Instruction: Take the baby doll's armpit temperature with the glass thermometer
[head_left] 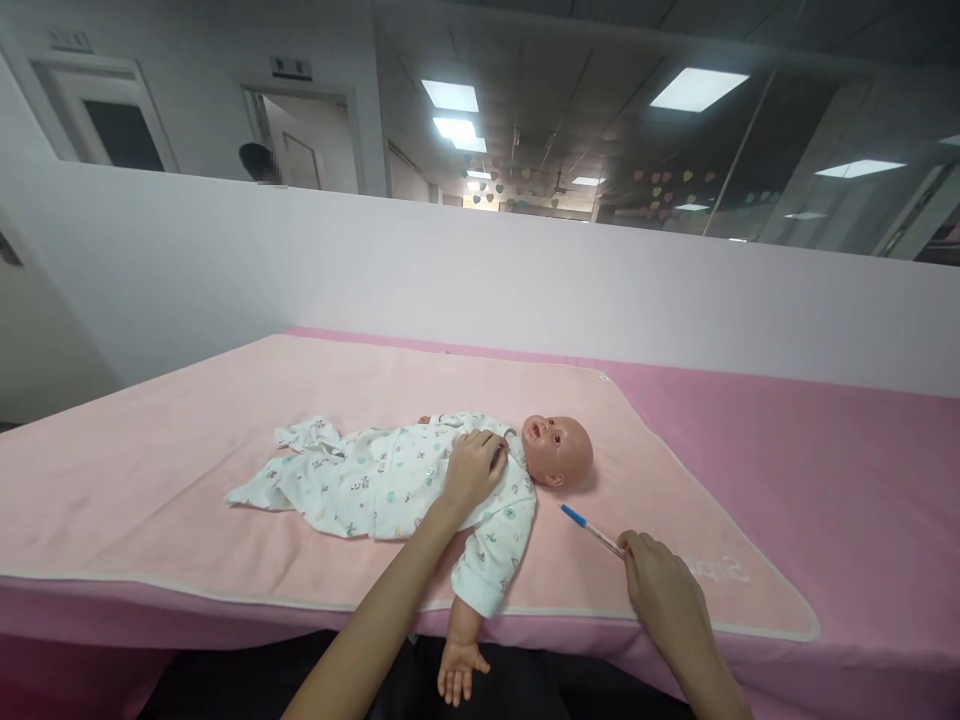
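A baby doll [562, 452] lies on its back with its head to the right, wearing a white printed outfit [367, 485]. My left hand [474, 468] is on the chest near the collar, its fingers curled against the cloth; the fingertips are partly hidden. In my right hand [660, 580], right of the doll's shoulder, is a slim pen-like stick [595, 532] with a blue cap. Its blue end points toward the doll's head without touching it. The doll's near arm [463, 640] hangs over the front edge, palm showing.
Under the doll is a peach blanket [187, 420] with pale trim, spread over a pink table cover [825, 480]. A low white partition [525, 270] with glass above stands behind. Beyond it, part of a person's head [259, 160] shows near a doorway.
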